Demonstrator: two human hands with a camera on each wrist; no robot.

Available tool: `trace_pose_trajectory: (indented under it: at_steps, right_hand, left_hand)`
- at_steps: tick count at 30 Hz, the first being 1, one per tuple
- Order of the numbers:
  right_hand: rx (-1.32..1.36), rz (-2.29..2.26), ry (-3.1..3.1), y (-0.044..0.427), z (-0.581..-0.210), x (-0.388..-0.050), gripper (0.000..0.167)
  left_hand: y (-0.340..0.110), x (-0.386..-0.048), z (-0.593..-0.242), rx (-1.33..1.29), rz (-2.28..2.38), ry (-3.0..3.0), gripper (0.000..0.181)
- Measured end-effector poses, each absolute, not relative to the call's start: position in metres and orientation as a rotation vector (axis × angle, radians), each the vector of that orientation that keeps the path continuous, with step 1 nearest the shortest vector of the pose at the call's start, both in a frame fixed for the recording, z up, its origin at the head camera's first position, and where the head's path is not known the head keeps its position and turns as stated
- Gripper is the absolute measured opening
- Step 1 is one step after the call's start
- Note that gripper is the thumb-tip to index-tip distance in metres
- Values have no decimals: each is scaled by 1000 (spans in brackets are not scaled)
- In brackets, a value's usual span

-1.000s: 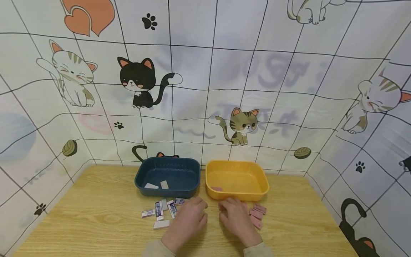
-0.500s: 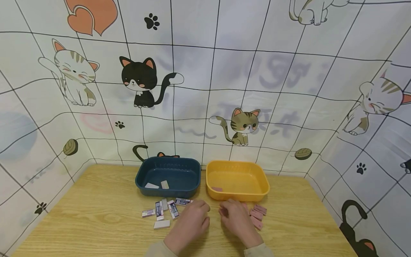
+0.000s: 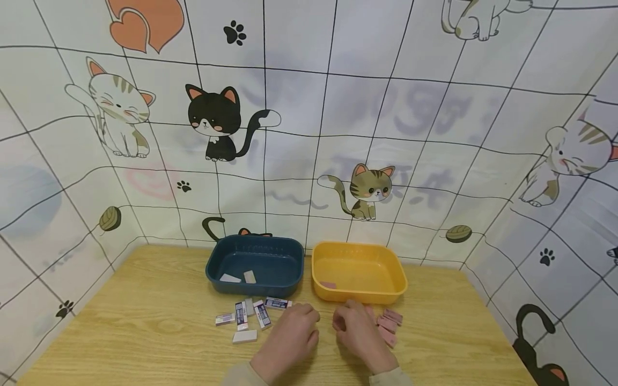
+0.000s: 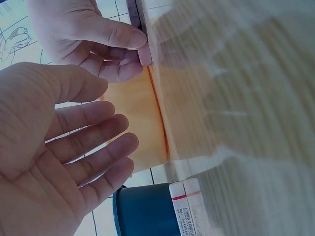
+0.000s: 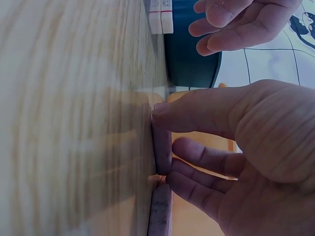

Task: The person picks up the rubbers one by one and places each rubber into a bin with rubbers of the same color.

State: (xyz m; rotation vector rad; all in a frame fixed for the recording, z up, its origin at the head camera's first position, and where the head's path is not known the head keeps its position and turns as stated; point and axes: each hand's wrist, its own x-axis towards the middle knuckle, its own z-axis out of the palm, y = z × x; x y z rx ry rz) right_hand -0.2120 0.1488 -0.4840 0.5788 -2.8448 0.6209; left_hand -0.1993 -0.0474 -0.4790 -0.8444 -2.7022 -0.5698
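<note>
Wood-grain table [image 3: 145, 316]: a broad stretch of surface runs out to its left edge.
White rectangular blocks [image 3: 241, 316]: a loose cluster, several in dark-printed sleeves.
Navy-blue rounded tray [image 3: 256, 288]: front edge just behind that cluster; two white blocks lie inside.
Left hand [image 3: 292, 332]: fingers apart, gently bent, just beside the nearest printed block.
Gap: narrow between the hands; narrower between the trays' rims.
Yellow rounded tray [image 3: 359, 296]: one pink block inside, near the left front corner.
Right hand [image 3: 356, 329]: thumb and fingertips pinch a pink rectangular block [image 5: 162, 147] low at the tabletop, before the yellow tray.
Loose pink blocks [image 3: 388, 324]: crowd that hand's right side; beyond, wood reaches the right edge.
</note>
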Motion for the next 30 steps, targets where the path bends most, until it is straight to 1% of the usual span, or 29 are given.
trace_pose_trajectory:
  at_steps: [3,10,17,30]
  right_hand:
    - [567,633,-2841,150,-485,-212,31]
    - [552,622,-2854,152,-486,-214,29]
    - [562,812,-2858,158,-482,-216,24]
    - [343,996,-2829,169,-461,-217,16]
  left_hand:
    - [-47,-200,-479,-845,-577,-2722,4]
    - [-47,-199,-477,-851,-570,-2708,4]
    - [-47,-198,-476,-840,-583,-2715,4]
    - [-44,-198,-471,-838,-589,-2722,7]
